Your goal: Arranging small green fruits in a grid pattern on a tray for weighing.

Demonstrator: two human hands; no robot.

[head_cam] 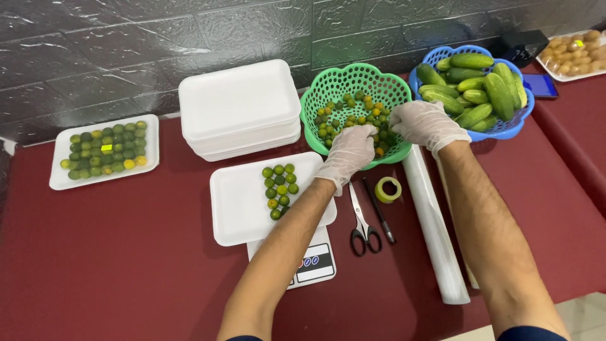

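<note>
— What is the surface?
— A dark red tabletop [126, 252] against a grey stone-pattern wall [126, 44].
— And the hands?
— Both gloved, inside the green basket [328, 95] of small limes [353, 110]. The left hand [348, 151] curls around several limes; the right hand [426, 123] rests among them, grip unclear.
— Nearby?
— A foam tray [237, 208] with limes sits on a scale [312, 262]; scissors [363, 221] lie beside.

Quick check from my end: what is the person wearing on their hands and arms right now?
Both the left hand and the right hand are in thin, translucent whitish disposable gloves that end at the wrists and wrinkle loosely. The forearms are bare, with no watch or bands visible. At the bottom edge of the picture, dark navy sleeve hems show near the elbows.
</note>
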